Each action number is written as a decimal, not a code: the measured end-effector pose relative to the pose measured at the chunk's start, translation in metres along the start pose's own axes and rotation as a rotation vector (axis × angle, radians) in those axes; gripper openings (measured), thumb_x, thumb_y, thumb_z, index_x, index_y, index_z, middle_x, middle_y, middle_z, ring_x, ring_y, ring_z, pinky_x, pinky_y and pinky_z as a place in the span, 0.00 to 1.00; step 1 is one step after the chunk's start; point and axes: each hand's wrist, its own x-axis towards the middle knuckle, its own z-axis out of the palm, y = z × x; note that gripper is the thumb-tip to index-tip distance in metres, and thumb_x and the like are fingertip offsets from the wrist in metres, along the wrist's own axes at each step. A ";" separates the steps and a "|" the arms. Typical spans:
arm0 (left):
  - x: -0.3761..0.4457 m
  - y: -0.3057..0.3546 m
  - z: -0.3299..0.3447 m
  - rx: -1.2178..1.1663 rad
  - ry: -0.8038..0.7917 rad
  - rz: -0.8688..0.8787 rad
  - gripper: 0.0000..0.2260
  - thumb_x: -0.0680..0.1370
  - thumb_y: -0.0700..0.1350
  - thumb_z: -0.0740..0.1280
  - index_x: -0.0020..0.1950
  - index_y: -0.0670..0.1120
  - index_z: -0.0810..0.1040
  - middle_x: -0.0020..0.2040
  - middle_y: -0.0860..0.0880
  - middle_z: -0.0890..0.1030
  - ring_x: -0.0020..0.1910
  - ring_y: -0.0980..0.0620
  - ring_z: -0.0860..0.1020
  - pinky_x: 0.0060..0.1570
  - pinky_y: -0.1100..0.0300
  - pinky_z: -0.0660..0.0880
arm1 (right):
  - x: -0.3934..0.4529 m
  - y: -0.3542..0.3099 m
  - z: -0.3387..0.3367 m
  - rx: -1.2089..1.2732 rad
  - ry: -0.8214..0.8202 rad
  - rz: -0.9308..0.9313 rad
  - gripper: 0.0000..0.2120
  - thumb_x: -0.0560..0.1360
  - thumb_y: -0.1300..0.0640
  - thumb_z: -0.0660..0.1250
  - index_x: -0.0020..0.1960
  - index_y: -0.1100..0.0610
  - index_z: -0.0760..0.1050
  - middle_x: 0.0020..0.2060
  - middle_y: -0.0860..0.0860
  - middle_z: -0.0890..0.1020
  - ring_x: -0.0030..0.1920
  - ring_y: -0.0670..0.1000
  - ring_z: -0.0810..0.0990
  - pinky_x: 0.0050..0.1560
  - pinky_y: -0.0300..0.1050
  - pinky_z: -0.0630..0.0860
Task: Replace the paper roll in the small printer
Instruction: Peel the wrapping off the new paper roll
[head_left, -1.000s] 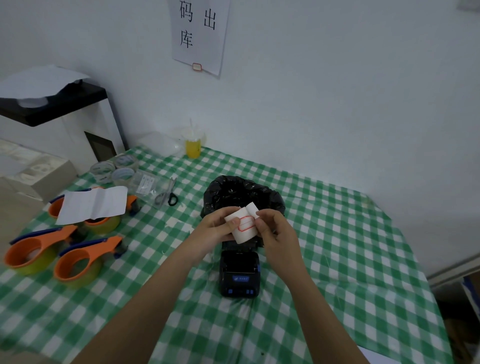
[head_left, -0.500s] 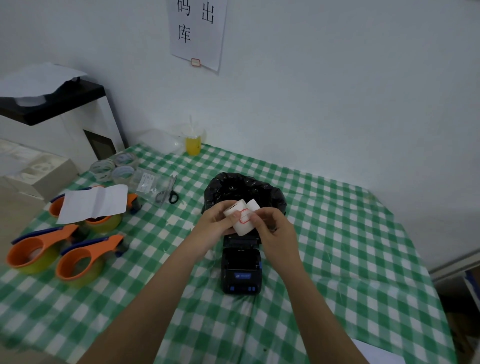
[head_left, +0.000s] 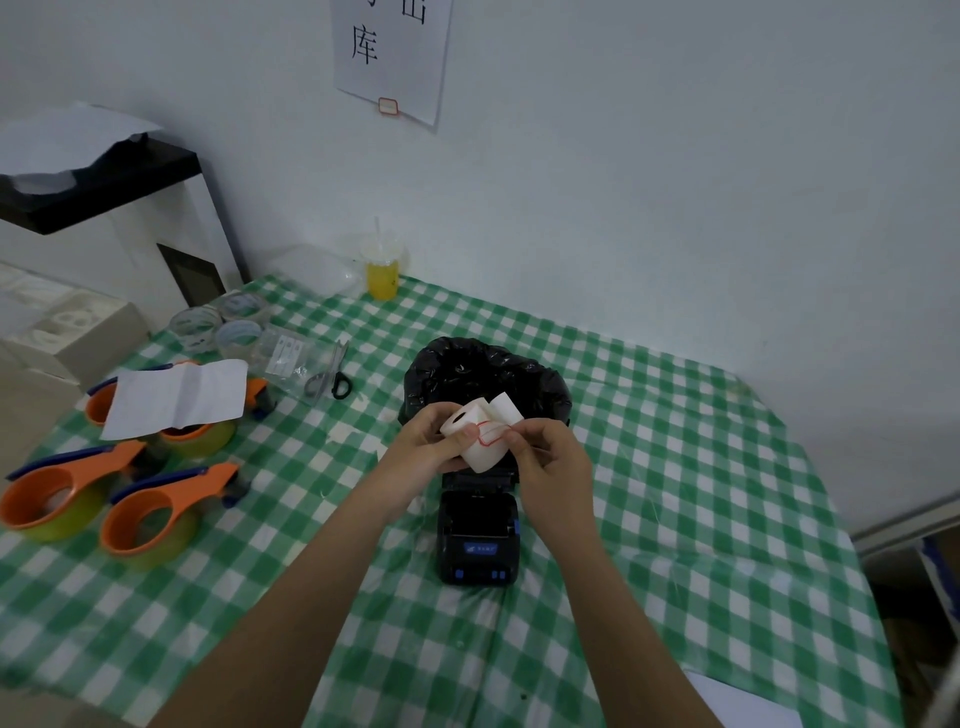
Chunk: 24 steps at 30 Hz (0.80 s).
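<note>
A white paper roll (head_left: 480, 435) with a red-outlined label is held in the air above the small black printer (head_left: 478, 535). My left hand (head_left: 428, 441) grips the roll from the left, thumb across its front. My right hand (head_left: 545, 457) pinches the roll's loose end at the red label. The roll's free flap sticks up behind. The printer sits on the green checked tablecloth (head_left: 675, 493) with its lid open, blue buttons on its near face. The inside of its paper bay is partly hidden by my hands.
A black bag-lined bin (head_left: 483, 369) stands just behind the printer. Orange tape dispensers (head_left: 150, 514) and a white sheet (head_left: 176, 395) lie at the left. Scissors (head_left: 332, 376), clear tape rolls (head_left: 218, 322) and a yellow drink cup (head_left: 383, 273) sit further back. The wall is close behind.
Both hands have stayed above the printer with the roll. The roll has turned a little, so its hollow end now faces up-left, and my right fingers have shifted on the label.
</note>
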 end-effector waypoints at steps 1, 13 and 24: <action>0.002 -0.002 -0.001 -0.005 0.006 -0.006 0.14 0.76 0.42 0.65 0.61 0.42 0.72 0.53 0.49 0.78 0.51 0.54 0.79 0.40 0.69 0.81 | 0.001 0.001 0.001 0.002 0.002 0.010 0.06 0.75 0.60 0.66 0.42 0.50 0.75 0.43 0.50 0.81 0.44 0.44 0.80 0.46 0.37 0.78; 0.033 -0.027 -0.030 0.034 0.166 -0.118 0.12 0.77 0.43 0.65 0.59 0.43 0.71 0.58 0.45 0.75 0.53 0.50 0.77 0.51 0.58 0.77 | 0.072 0.036 0.005 -0.307 -0.032 0.154 0.16 0.79 0.51 0.60 0.47 0.60 0.82 0.26 0.52 0.74 0.25 0.45 0.65 0.28 0.38 0.62; 0.054 -0.043 -0.047 0.087 0.205 -0.126 0.14 0.76 0.43 0.66 0.59 0.41 0.70 0.56 0.44 0.75 0.50 0.52 0.77 0.45 0.63 0.79 | 0.154 0.070 0.051 -0.252 -0.051 0.338 0.10 0.67 0.56 0.75 0.46 0.59 0.81 0.30 0.47 0.73 0.29 0.45 0.71 0.36 0.41 0.71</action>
